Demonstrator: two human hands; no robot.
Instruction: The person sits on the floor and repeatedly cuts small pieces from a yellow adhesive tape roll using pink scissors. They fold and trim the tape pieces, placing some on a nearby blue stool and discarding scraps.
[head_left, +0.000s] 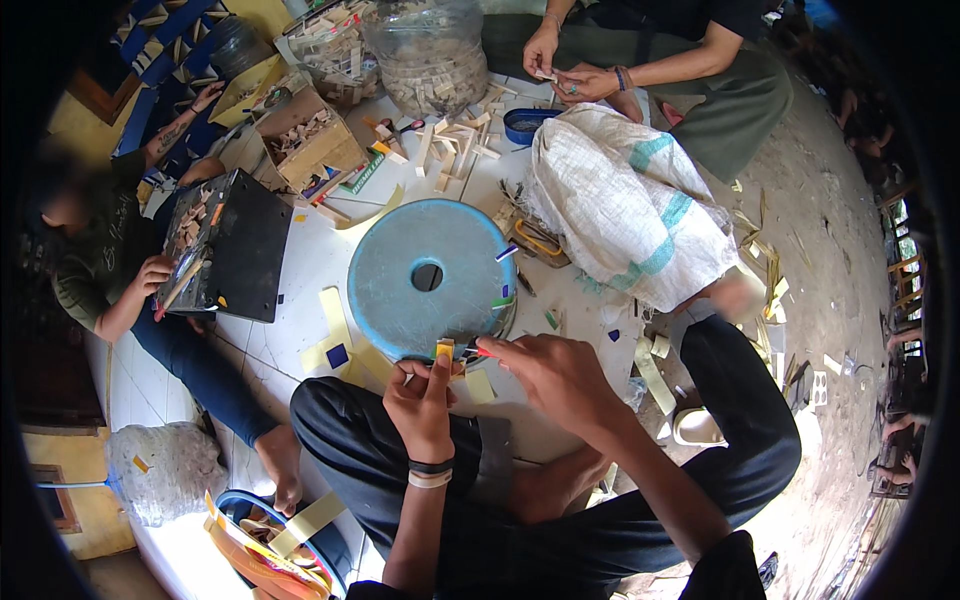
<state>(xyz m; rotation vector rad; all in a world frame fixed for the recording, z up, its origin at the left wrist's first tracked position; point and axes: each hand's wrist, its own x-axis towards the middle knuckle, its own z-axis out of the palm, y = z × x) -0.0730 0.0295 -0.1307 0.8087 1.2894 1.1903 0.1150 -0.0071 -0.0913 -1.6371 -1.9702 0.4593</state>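
Note:
My left hand (420, 408) pinches a small wooden block (444, 350) with a yellow-orange face, held upright just past my knee. Closed round a thin tool with a red handle (486, 346), my right hand (556, 374) brings its narrow tip close to the block; whether the two touch I cannot tell. Both hands are by the near edge of a round blue disc (390, 250) with a hole in its middle. A small blue-and-white piece (506, 253) lies at the disc's right edge, and pale yellow strips (334, 318) lie to its left.
A wooden box (318, 150) of small pieces stands beyond the disc, near loose wooden sticks (455, 150) and a large clear plastic container (425, 60). A white woven sack (620, 200) lies to the right. Two people sit nearby, one with a black case (240, 245). A blue basket (335, 560) holds scraps.

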